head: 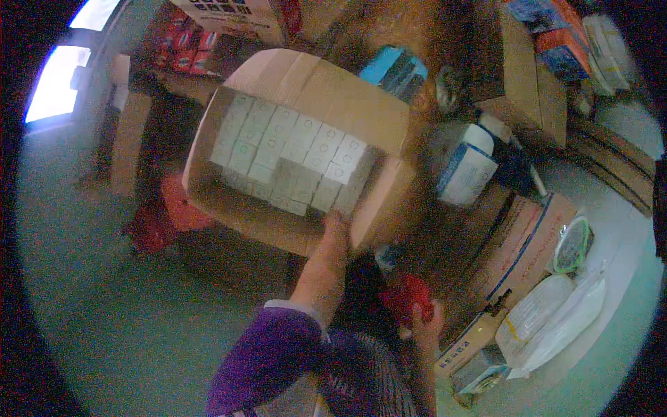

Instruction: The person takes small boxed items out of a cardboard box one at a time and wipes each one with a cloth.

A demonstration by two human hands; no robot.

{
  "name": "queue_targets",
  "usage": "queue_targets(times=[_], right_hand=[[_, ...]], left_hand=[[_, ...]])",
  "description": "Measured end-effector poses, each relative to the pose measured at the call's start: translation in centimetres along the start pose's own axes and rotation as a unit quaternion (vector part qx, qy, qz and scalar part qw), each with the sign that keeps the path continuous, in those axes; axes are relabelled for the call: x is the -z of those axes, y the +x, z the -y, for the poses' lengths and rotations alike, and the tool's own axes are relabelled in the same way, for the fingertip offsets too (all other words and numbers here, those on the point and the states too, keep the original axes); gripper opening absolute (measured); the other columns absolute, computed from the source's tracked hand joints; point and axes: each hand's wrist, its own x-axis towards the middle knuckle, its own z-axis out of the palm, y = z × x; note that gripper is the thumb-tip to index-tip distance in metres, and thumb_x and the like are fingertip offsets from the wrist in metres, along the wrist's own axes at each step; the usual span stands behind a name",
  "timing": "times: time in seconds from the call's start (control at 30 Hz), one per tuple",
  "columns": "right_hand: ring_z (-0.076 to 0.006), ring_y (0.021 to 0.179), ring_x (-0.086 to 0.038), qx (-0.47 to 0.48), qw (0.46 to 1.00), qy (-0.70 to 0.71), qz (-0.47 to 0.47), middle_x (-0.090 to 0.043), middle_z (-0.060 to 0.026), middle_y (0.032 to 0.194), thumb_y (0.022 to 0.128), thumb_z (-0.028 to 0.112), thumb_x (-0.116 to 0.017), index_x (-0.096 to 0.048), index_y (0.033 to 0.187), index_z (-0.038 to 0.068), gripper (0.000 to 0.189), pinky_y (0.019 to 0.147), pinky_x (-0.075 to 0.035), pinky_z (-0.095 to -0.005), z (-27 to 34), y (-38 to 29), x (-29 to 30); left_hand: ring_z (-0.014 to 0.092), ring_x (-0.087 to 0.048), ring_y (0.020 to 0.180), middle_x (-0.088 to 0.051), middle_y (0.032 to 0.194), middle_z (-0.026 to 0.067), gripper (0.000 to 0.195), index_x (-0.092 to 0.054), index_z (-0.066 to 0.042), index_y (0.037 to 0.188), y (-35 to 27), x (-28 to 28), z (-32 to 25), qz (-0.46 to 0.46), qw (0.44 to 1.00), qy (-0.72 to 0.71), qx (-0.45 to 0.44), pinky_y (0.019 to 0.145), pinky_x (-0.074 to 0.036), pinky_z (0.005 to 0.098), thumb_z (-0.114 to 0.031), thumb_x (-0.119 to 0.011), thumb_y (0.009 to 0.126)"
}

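An open cardboard box (359,112) stands before me, its flaps spread. Rows of small white cartons (299,138) fill much of it, and those along the near side lie in shadow. My left hand (337,216), below a purple sleeve, reaches over the near wall into the box. It is at the cartons by the near right corner; its fingers are blurred and partly hidden. Lower right, my right hand (428,318) has its fingers around a red object (406,297), too blurred to name more exactly.
Under the box's left side shows a red piece (185,206). To the right are a white-and-blue carton (468,164), a large printed cardboard box (521,250), plastic-wrapped packs (536,307) and a green-rimmed item (571,245). A blue package (393,70) lies behind the box.
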Motion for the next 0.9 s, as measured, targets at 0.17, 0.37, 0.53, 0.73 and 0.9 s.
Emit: queue_targets(times=[0.17,0.37,0.53,0.73,0.9], right_hand=[[-0.0283,0.09,-0.053,0.057,0.998,0.001,-0.04,-0.055,-0.0157,0.096,0.072,0.029,-0.067,-0.053,0.099,-0.002,0.044,0.081,-0.041,-0.0363,0.2,-0.5,-0.3],[-0.0277,0.086,-0.053,0.084,0.996,0.013,-0.035,-0.054,-0.0142,0.091,0.072,0.029,-0.066,-0.053,0.095,0.0,0.039,0.079,-0.041,-0.0365,0.7,-1.0,-0.6],[-0.0274,0.083,-0.052,0.082,0.996,0.007,-0.019,-0.054,-0.0132,0.091,0.072,0.029,-0.066,-0.053,0.093,0.001,0.037,0.076,-0.041,-0.0358,0.2,-1.2,-0.8],[-0.0275,0.083,-0.052,0.118,0.992,0.028,-0.035,-0.054,-0.0133,0.09,0.072,0.026,-0.066,-0.053,0.093,0.0,0.036,0.076,-0.042,-0.0356,1.4,-1.2,-0.9],[-0.027,0.081,-0.052,0.158,0.985,0.006,-0.068,-0.054,-0.0125,0.09,0.072,0.029,-0.065,-0.053,0.094,0.0,0.038,0.074,-0.042,-0.0352,2.8,-1.2,-1.0]], left_hand=[[0.023,-0.052,0.065,-0.055,0.073,0.0062,0.02,-0.054,-0.008,0.084,-1.9,-0.9,-1.4,0.004,0.999,0.049,0.002,0.059,-0.044,0.0363,-0.026,-0.053,0.076],[0.024,-0.053,0.066,-0.056,0.075,0.0073,0.021,-0.055,-0.006,0.086,-3.0,-0.8,-1.7,0.004,0.995,0.098,0.009,0.06,-0.045,0.0356,-0.025,-0.055,0.076],[0.024,-0.054,0.067,-0.058,0.078,0.0082,0.022,-0.056,-0.005,0.087,-2.7,-0.4,-0.7,0.004,0.988,0.156,-0.007,0.061,-0.045,0.035,-0.023,-0.057,0.075],[0.025,-0.055,0.069,-0.059,0.081,0.0094,0.023,-0.057,-0.003,0.089,-3.6,-0.2,-3.4,0.063,0.759,0.62,-0.188,0.062,-0.046,0.0344,-0.022,-0.059,0.075],[0.025,-0.056,0.069,-0.06,0.081,0.0116,0.025,-0.057,0.0,0.088,-9.2,-2.6,-6.5,-0.048,0.819,0.453,-0.349,0.062,-0.045,0.0368,-0.019,-0.06,0.074]])
